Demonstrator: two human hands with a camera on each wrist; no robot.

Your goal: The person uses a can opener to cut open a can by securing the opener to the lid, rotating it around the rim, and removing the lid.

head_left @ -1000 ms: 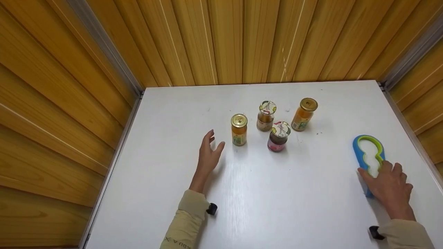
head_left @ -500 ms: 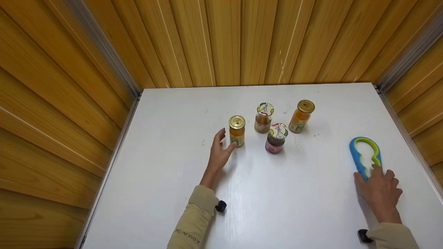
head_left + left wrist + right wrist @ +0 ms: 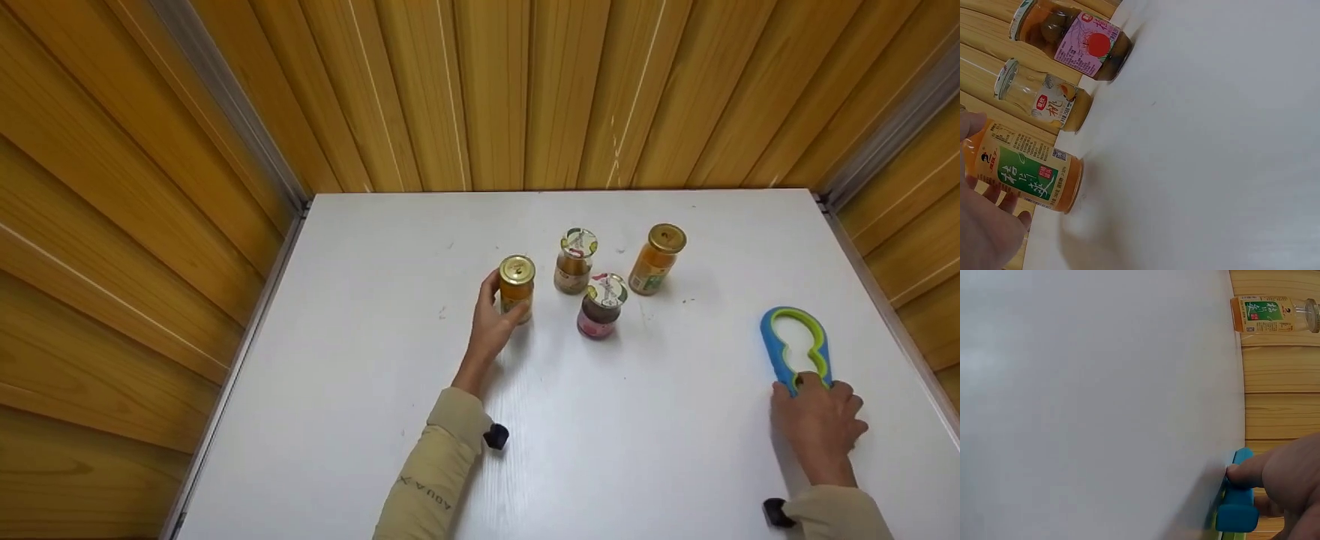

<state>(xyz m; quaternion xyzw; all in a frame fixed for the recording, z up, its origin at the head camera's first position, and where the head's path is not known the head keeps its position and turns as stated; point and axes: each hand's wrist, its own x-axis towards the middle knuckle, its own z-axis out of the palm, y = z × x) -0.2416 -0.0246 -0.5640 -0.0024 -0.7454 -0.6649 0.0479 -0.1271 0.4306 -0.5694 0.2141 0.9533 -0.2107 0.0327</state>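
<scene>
My left hand [image 3: 491,326] curls round a gold-lidded glass jar [image 3: 517,289] of orange contents, thumb in front and fingers behind. In the left wrist view this jar [image 3: 1027,166] has a green and cream label, and its base is at the table. My right hand [image 3: 817,420] grips the handle of a blue and green jar opener [image 3: 770,349] at the right. The right wrist view has the thumb against the blue handle [image 3: 1238,495], with fingers on its far side; the handle's end faces the camera.
Right of the held jar stand a white-lidded jar with a peach label [image 3: 574,262], a dark jar with a pink label [image 3: 599,309] and another gold-lidded orange jar [image 3: 657,261]. Wood-patterned walls [image 3: 487,90] border the white table [image 3: 360,300] at the back and sides.
My left hand has moved right and forward from beside the gold-lidded jar and now holds it. The right hand has slid down along the jar opener to its handle and closed on it.
</scene>
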